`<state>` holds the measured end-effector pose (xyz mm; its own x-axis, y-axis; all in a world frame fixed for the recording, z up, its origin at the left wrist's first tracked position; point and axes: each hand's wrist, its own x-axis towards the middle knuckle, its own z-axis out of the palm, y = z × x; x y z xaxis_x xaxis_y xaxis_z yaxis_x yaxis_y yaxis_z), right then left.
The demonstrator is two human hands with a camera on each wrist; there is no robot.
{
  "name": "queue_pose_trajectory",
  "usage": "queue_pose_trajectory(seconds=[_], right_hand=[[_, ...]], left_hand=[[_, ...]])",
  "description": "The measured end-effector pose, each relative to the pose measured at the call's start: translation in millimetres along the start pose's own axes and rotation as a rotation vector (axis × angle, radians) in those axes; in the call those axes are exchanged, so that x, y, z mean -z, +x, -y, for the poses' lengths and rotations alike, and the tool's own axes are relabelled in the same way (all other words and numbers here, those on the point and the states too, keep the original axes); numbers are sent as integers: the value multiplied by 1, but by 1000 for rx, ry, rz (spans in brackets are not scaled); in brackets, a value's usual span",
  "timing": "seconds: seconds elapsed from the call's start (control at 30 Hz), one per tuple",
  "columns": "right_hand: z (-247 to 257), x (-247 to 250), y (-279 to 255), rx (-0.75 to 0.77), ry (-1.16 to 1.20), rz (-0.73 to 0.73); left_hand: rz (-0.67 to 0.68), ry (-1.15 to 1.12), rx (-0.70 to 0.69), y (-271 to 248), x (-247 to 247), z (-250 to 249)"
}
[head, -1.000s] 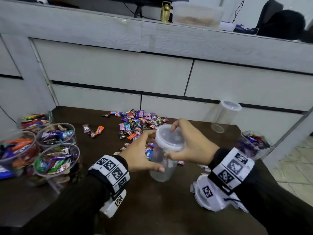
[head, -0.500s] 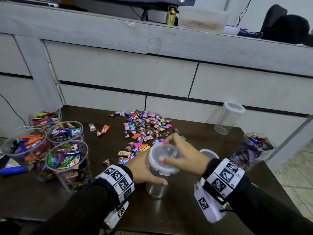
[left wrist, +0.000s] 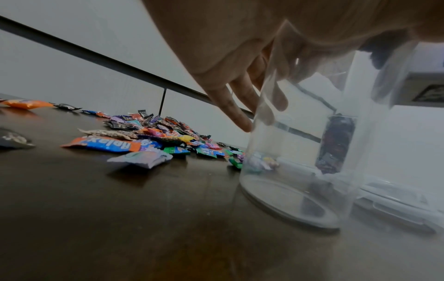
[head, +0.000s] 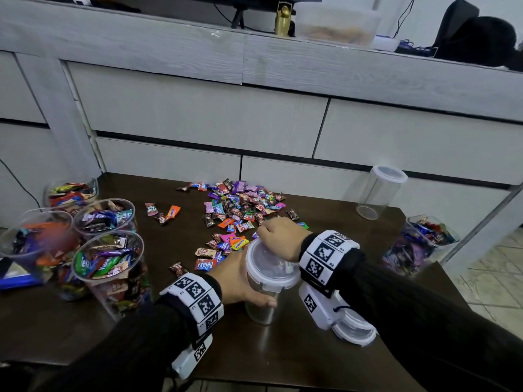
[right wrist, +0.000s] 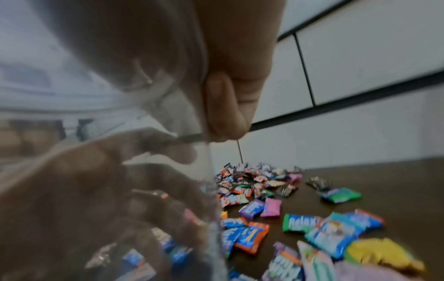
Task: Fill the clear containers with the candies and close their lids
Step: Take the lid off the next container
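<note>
A clear container (head: 267, 302) stands upright on the dark table (head: 181, 329) near its front, with its white-rimmed lid (head: 268, 265) on top. My left hand (head: 240, 281) grips the container's body from the left; in the left wrist view its fingers (left wrist: 240, 114) wrap the clear wall (left wrist: 300, 152), and the inside looks empty. My right hand (head: 278, 236) reaches over the lid, its fingers curled on the far rim. The right wrist view is blurred and shows one fingertip (right wrist: 225, 106) hooked beside the container's wall (right wrist: 120, 133). A heap of wrapped candies (head: 243, 210) lies just behind.
Several open containers full of candy (head: 110, 267) crowd the table's left edge. An empty lidded container (head: 379, 190) stands at the back right, another candy-filled one (head: 418, 244) at the right edge. Spare lids (head: 353, 331) lie under my right wrist. Grey drawers (head: 198, 117) rise behind the table.
The container, held tilted above the table a second ago, now stands on it closer to me. My right hand has slid across the lid to its far rim.
</note>
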<state>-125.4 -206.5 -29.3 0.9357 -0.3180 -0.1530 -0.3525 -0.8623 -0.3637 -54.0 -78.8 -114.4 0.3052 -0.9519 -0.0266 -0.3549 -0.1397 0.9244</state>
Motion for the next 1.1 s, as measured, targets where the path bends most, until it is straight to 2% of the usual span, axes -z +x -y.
queue_pose_trajectory(seconds=[0.23, 0.4, 0.63, 0.83, 0.97, 1.1], right_hand=[[-9, -2, -4, 19, 127, -164], [-26, 7, -11, -87, 108, -7], [-39, 5, -16, -57, 212, -122], [-35, 2, -7, -26, 267, -41], [-38, 6, -10, -6, 218, -136], [-42, 14, -19, -16, 244, -64]], left_hand=[[0, 3, -10, 1, -1, 0], [-46, -10, 3, -1, -5, 6], [-14, 90, -18, -5, 1, 2], [-6, 100, -12, -1, 3, 0], [-72, 122, 11, 0, -1, 4], [-242, 198, 25, -5, -10, 5]])
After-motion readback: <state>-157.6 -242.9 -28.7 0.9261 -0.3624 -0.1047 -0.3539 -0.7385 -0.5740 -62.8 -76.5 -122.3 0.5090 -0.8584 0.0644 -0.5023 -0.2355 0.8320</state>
